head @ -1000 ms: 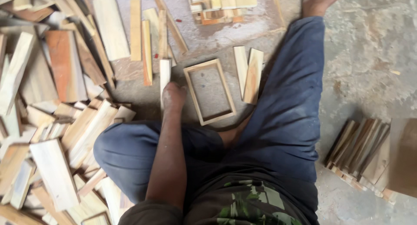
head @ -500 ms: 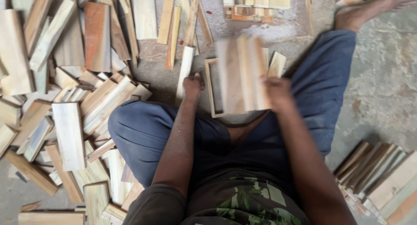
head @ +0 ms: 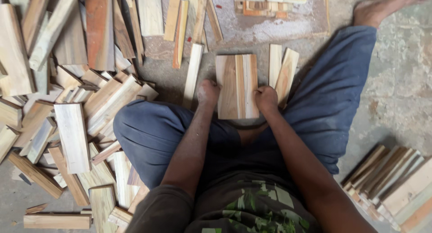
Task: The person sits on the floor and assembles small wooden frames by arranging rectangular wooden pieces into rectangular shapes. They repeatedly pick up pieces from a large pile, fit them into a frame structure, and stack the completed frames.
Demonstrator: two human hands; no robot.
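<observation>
A flat panel of several narrow wood slats (head: 237, 84) lies on the floor between my knees, covering the small wooden frame seen earlier. My left hand (head: 208, 92) presses its left edge with curled fingers. My right hand (head: 266, 98) grips its lower right corner. Two loose slats (head: 281, 71) lean just right of the panel, and one pale slat (head: 193, 74) lies left of it.
A big heap of wood offcuts (head: 72, 107) fills the floor on the left. A neat row of slats (head: 396, 183) sits at the lower right. More pieces (head: 265, 1) lie at the top. My legs in blue trousers (head: 333, 89) frame the spot.
My right hand came into view carrying the slat panel, and both hands have set it down flat over the frame. The camera view shifted slightly.
</observation>
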